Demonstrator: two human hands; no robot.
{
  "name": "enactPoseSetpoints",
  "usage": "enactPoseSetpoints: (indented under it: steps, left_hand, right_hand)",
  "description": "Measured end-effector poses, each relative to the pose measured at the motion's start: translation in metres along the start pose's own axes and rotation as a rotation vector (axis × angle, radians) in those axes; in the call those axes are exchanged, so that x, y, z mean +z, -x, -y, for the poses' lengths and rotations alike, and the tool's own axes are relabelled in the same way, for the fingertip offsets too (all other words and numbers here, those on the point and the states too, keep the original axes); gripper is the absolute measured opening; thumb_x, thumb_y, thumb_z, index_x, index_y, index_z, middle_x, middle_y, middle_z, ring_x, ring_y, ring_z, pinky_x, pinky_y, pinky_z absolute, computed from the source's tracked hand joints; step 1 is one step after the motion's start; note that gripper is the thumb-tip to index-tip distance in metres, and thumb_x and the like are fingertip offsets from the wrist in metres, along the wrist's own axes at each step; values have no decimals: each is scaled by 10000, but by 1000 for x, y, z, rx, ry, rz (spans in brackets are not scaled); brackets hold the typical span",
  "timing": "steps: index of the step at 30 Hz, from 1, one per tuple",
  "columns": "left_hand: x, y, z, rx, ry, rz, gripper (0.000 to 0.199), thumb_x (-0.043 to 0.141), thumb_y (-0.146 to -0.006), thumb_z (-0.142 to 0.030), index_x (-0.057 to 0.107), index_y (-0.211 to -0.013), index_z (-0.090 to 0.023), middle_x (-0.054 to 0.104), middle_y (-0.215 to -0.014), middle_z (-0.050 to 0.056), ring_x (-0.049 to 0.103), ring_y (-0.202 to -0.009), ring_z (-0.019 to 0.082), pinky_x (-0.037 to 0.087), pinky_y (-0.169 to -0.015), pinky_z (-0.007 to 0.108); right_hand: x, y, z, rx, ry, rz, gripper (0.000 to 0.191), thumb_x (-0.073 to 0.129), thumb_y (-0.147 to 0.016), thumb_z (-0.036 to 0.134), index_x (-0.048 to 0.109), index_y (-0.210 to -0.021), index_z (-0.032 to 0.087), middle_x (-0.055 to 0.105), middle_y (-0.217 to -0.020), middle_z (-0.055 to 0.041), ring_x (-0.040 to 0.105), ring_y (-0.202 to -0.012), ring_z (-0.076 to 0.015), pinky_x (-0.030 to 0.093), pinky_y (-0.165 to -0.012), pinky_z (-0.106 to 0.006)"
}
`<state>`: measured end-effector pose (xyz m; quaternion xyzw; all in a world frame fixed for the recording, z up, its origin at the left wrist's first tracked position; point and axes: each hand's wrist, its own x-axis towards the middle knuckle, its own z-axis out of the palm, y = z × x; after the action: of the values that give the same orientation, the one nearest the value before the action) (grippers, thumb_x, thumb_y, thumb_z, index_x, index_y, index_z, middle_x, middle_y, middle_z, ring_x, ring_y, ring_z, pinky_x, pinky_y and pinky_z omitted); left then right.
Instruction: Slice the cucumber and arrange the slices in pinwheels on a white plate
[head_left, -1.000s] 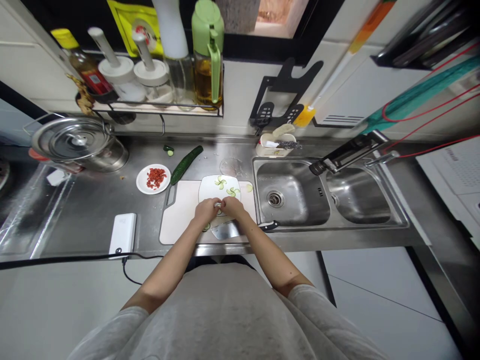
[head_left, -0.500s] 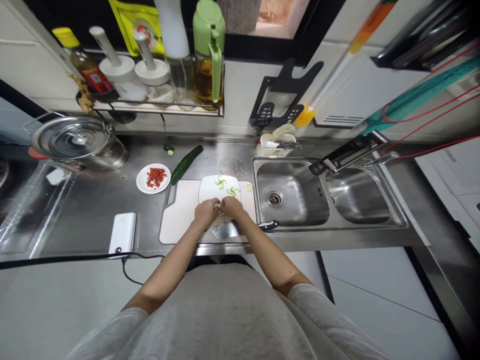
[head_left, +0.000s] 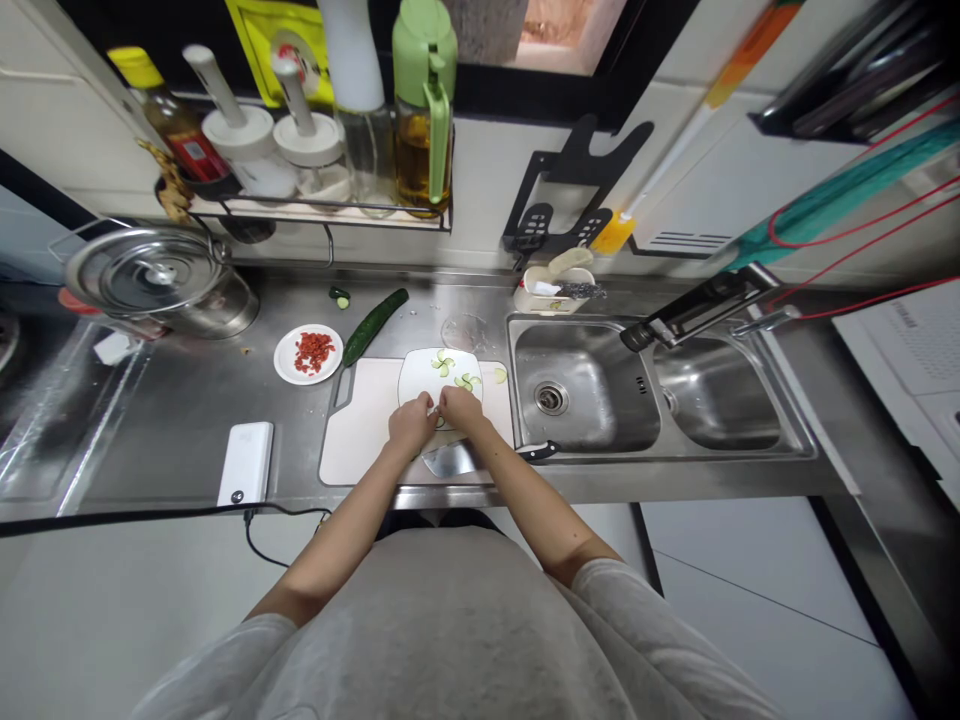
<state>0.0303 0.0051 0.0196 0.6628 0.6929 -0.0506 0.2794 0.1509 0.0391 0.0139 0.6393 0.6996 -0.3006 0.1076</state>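
Over the near part of a white plate (head_left: 415, 368), my left hand (head_left: 411, 422) and my right hand (head_left: 460, 409) meet with fingertips pinched close together. Whatever lies between their fingers is too small and covered to make out. Thin green-edged cucumber slices (head_left: 442, 362) lie on the plate in two pinwheel shapes. The plate rests on a pale cutting board (head_left: 356, 430), where a single cucumber slice (head_left: 500, 375) lies at the right. A knife (head_left: 450, 460) lies just below my hands, its black handle toward the sink.
A whole cucumber (head_left: 375, 326) touches the board's far left corner, beside a small plate (head_left: 281, 370) of chopped red pieces. Cucumber ends (head_left: 340, 297) lie behind. A double sink (head_left: 585, 385) is at right, a lidded pot (head_left: 161, 285) at left, a white power bank (head_left: 246, 462) near the front edge.
My fingers have shifted slightly at the near part of the plate, still pinched close together. The view has tilted a little; the plate, slices and knife stay in place.
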Motion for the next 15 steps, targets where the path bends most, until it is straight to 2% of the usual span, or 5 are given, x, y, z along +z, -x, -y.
enactPoseSetpoints:
  steps: [7,15]
  left_hand:
    - [-2,3,-2,-38,4,-4,348,399,-912,-526,556,-1027,-238,679,-997,85,626,-932,232,431,-753,317]
    - [-3,-1,-2,-50,-2,5,354,412,-903,-545,551,-1029,-244,676,-1006,78,621,-942,229,426,-756,313]
  right_hand:
    - [3,-1,0,36,51,-13,232,555,-881,344,574,-1057,194,657,-1058,-89,607,-984,-194,444,-759,-270]
    - [3,-1,-2,22,64,-22,258,567,-883,388,579,-1057,197,655,-1068,-98,605,-1006,-201,449,-768,-275]
